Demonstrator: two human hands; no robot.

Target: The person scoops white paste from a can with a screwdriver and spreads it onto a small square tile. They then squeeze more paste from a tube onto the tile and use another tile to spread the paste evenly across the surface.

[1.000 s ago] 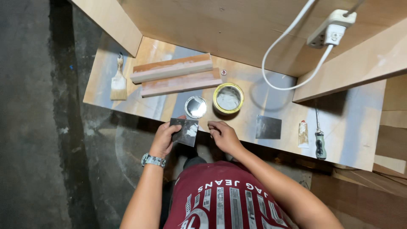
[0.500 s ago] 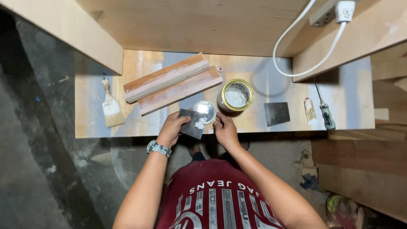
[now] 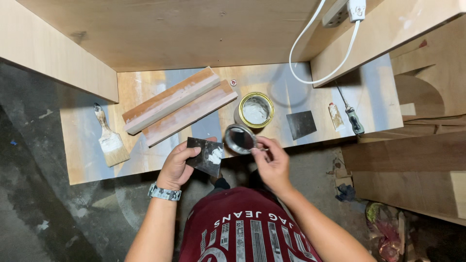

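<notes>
The left hand [image 3: 180, 164] grips a dark putty-smeared metal square [image 3: 206, 156], the right hand [image 3: 270, 162] lifts a round tin lid [image 3: 240, 139] near the open can [image 3: 255, 110] on the worktop [image 3: 92, 160].

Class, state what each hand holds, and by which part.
Left hand: dark square scraper, by its left edge. Right hand: round tin lid, by its rim.

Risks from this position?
1. White paste on the dark scraper plate in the left hand sits near its edge and may drop off.
2. The right hand pinches the round metal lid by its rim only; it might slip.
3. The open can beside it could be knocked.
</notes>
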